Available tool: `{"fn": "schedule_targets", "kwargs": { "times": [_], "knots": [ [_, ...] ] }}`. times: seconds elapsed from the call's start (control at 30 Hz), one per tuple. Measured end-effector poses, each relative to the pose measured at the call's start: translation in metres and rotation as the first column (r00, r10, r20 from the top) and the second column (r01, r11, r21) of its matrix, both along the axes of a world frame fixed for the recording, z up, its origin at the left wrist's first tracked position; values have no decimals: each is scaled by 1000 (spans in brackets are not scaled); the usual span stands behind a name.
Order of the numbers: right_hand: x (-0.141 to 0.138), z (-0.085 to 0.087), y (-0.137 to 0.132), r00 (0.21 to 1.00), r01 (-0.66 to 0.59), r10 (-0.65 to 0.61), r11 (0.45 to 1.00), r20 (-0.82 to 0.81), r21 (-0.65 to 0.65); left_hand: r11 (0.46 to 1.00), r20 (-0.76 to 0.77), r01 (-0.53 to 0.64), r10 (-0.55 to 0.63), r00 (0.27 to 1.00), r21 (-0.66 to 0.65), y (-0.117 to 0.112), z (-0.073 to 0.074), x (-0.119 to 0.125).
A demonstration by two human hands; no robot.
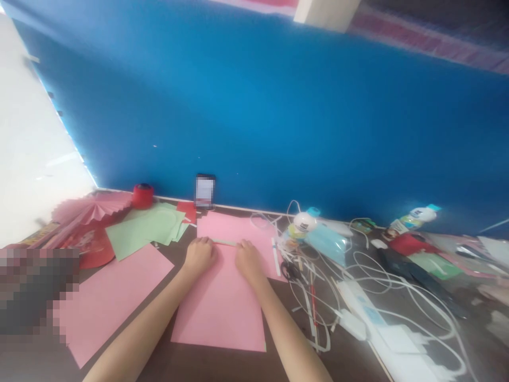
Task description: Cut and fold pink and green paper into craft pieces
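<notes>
A pink sheet of paper [220, 313] lies lengthwise in front of me. At its far end, my left hand [201, 254] and my right hand [249, 257] sit side by side with curled fingers closed on the edge. Between them shows a narrow pale strip [225, 243] along that edge, perhaps a fold. Beyond the hands lies another pink sheet [238, 224], partly covered by them. My fingertips are blurred and partly hidden.
To the left are a pink sheet [119, 297], green papers [145, 229], a pleated pink paper fan [95, 208] and a red round object [142, 196]. A phone [204, 191] leans against the blue wall. On the right are scissors [290, 270], tangled cables, a bottle [303, 223] and a power strip [363, 305].
</notes>
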State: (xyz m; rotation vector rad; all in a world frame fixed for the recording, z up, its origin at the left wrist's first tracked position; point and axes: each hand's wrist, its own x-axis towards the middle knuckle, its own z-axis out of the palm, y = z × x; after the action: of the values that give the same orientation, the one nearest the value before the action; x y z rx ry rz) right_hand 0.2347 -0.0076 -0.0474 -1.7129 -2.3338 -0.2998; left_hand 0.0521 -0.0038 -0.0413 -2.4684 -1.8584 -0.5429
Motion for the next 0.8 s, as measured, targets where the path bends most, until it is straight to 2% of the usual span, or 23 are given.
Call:
{"fn": "schedule_targets", "kwargs": {
  "times": [0.1,0.2,0.3,0.5,0.63,0.8],
  "knots": [
    [0,-1,3,991,25,-19,999,-136,39,994,-49,17,-11,999,108,-8,-3,13],
    [5,-2,8,956,42,-28,998,-293,43,991,-49,-19,26,998,134,-10,-7,17],
    [9,-4,13,932,83,-71,996,-355,17,988,-7,-29,31,1000,150,-6,-7,14],
    [9,-3,12,952,53,-65,997,-299,-47,999,170,13,-19,985,38,11,-7,0],
    [8,-1,8,969,37,-37,999,-244,-2,1000,234,6,-5,972,-4,14,-10,-2],
    [10,3,3,973,-41,55,997,-223,67,999,278,-7,21,960,-53,16,-9,-1]
  ]
}}
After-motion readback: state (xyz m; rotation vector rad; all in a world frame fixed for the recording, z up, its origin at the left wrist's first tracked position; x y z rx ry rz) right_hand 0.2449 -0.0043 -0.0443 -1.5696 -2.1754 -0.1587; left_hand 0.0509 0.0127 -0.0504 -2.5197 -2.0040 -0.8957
